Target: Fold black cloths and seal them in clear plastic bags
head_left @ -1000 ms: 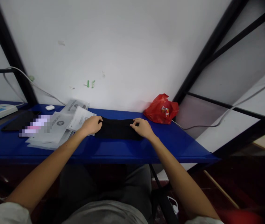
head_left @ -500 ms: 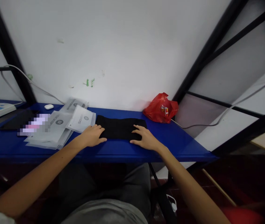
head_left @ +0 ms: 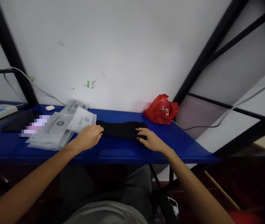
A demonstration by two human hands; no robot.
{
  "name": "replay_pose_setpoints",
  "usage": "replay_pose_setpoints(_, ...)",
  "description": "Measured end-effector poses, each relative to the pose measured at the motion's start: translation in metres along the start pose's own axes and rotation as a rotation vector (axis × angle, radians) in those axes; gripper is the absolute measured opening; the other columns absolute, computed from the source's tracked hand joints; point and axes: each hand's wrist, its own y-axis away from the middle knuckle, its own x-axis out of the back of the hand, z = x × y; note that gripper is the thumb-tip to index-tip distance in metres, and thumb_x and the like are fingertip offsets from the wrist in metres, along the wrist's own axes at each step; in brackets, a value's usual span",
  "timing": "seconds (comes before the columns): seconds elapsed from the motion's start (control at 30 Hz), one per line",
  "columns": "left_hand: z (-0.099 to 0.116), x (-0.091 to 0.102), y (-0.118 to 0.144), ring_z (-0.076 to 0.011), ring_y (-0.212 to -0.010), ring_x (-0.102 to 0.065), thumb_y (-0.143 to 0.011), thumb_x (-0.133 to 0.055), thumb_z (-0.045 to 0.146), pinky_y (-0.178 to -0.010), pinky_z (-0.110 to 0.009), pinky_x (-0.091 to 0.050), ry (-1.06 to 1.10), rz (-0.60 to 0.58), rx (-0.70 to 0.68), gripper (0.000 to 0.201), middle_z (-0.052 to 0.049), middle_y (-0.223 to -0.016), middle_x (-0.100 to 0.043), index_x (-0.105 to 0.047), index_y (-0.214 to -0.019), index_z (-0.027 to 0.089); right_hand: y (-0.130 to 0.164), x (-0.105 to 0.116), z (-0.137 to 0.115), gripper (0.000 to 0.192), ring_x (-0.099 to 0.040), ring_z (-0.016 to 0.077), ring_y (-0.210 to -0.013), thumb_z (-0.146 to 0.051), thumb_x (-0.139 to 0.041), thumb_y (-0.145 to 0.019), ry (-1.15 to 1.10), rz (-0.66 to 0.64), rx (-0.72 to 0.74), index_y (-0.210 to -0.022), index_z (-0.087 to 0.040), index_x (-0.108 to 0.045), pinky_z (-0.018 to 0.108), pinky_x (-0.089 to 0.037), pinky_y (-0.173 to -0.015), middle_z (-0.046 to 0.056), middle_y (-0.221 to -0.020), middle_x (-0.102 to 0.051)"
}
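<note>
Black cloth (head_left: 122, 130); blue table (head_left: 113, 149); red bag (head_left: 161, 109); white packets (head_left: 59, 127).
</note>
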Motion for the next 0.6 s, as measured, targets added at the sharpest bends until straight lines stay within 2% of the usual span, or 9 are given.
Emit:
replay_pose_setpoints(0.17,-0.008,0.023,-0.001,-0.0207,-0.084,-0.061,-0.087,-0.041,0.031,-0.071,-0.031,-0.043,0.275,-0.044,0.134,0.026,-0.004,-0.092,-0.067,-0.063,-0.096,0.021,-0.009,0.027,-0.011,0.021,-0.059,0.0229,-0.11,-0.027,-0.055,-0.082,-0.129,-0.032,0.002,-0.097,-0.021,-0.069,0.041,-0.045,-0.097,0.006,-0.119,-0.064)
replay_pose_setpoints(0.27,-0.016,0.023,-0.016,-0.0207,-0.084,-0.062,-0.086,-0.043,0.032,-0.072,-0.03,-0.044,0.33,-0.033,0.203,0.027,-0.005,-0.092,-0.068,-0.063,-0.098,0.02,-0.03,0.028,-0.009,0.022,-0.061,0.0225,-0.106,-0.027,-0.056,-0.082,-0.11,0.048,-0.063,-0.1,-0.02,-0.067,0.04,-0.046,-0.096,0.007,-0.113,-0.066)
replay_pose_setpoints(0.37,-0.018,0.008,-0.032,-0.0234,-0.098,-0.059,-0.086,-0.042,0.026,-0.079,-0.033,-0.044,0.198,0.044,0.299,0.033,-0.01,-0.108,-0.064,-0.057,-0.113,0.016,-0.048,0.009,-0.01,0.022,-0.061,0.0259,-0.102,-0.023,-0.057,-0.081,0.093,0.207,-0.152,-0.1,-0.016,-0.066,0.043,-0.047,-0.092,0.011,-0.109,-0.067)
replay_pose_setpoints(0.43,-0.017,-0.007,-0.038,-0.0252,-0.108,-0.054,-0.088,-0.039,0.023,-0.086,-0.035,-0.042,0.071,0.065,0.297,0.037,-0.013,-0.118,-0.059,-0.051,-0.122,0.014,-0.051,-0.009,-0.015,0.026,-0.057,0.0277,-0.109,-0.019,-0.054,-0.082,0.22,0.284,-0.136,-0.105,-0.016,-0.065,0.046,-0.044,-0.094,0.013,-0.117,-0.063)
replay_pose_setpoints(0.6,-0.017,-0.041,-0.039,-0.0295,-0.119,-0.046,-0.092,-0.033,0.034,-0.096,-0.041,-0.037,0.01,-0.13,0.15,0.045,-0.015,-0.128,-0.053,-0.047,-0.128,0.012,-0.034,-0.047,-0.026,0.041,-0.049,0.0268,-0.122,-0.035,-0.044,-0.091,0.185,0.1,0.013,-0.123,-0.014,-0.056,0.045,-0.038,-0.103,0.014,-0.131,-0.054)
